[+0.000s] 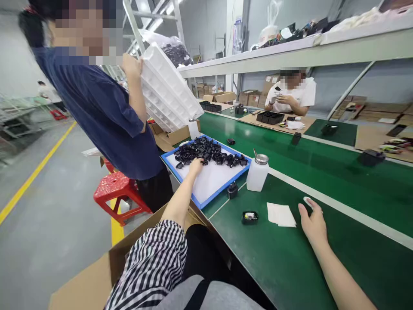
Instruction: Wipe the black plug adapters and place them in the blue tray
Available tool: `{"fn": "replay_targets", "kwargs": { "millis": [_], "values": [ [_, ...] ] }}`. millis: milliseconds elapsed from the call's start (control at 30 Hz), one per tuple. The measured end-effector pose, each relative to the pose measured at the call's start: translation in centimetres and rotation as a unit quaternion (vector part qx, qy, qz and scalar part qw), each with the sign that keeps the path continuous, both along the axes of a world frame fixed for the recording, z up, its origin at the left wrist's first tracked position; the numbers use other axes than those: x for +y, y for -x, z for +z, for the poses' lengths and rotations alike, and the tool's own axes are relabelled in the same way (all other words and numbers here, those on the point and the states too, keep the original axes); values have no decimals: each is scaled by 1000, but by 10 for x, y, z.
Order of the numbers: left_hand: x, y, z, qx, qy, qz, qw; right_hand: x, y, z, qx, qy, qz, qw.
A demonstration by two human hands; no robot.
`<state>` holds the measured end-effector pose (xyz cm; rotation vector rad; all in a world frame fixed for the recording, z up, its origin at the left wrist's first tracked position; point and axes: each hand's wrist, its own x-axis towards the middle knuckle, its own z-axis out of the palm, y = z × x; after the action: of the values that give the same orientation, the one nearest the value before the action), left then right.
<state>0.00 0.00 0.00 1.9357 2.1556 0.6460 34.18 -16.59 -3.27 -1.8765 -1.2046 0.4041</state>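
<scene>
My left hand (195, 164) reaches into a blue-rimmed white tray (206, 198) and touches a heap of small black plastic parts (209, 153) at its far side; whether it grips one is hidden. My right hand (312, 220) rests flat on the green bench, fingers apart, holding nothing, beside a white folded cloth (280, 214). A small black part (250, 217) with a label lies left of the cloth. Another black part (232, 190) stands by the tray's near corner.
A white dispenser bottle (257, 172) stands right of the tray. A person in a dark blue shirt (106, 112) holds tilted white compartment trays (167, 90) over the bench end. Another person (292, 97) works across the green conveyor (322, 159). A red stool (118, 193) and cardboard boxes (97, 280) stand at my left.
</scene>
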Motion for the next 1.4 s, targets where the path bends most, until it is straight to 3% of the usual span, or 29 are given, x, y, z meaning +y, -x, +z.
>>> {"fn": "replay_targets", "kwargs": {
  "millis": [167,300,400,467,567,633,700,767,867,933,1233,1400],
  "values": [
    [-15,-8,8,-15,-20,-17,1000,-11,3,7,-51,-73,-9,996],
    [-57,-30,21,-43,-86,-93,991,-12,31,22,-17,-113,101,988],
    [-99,-54,27,-60,-136,-161,976,-3,64,39,98,-45,235,966],
    [-125,-69,24,-60,-209,-218,952,4,83,49,168,15,292,941],
    [-154,-87,9,-47,-330,-276,902,9,97,54,215,66,347,910],
    [-166,-94,-3,-56,-344,-285,893,9,96,51,202,75,386,897],
    [-175,-96,-15,-100,-297,-275,909,5,90,45,148,60,407,899],
    [-180,-97,-21,-159,-198,-259,932,2,82,37,63,27,402,913],
    [-183,-99,-23,-194,-34,-262,945,-4,73,29,-58,1,391,918],
    [-184,-103,-22,-193,31,-258,946,-6,70,27,-112,4,400,910],
    [-184,-113,-20,-187,46,-236,953,-6,69,32,-202,59,432,877],
    [-178,-109,0,-97,122,-259,953,-1,71,38,-236,96,440,861]
  ]
}}
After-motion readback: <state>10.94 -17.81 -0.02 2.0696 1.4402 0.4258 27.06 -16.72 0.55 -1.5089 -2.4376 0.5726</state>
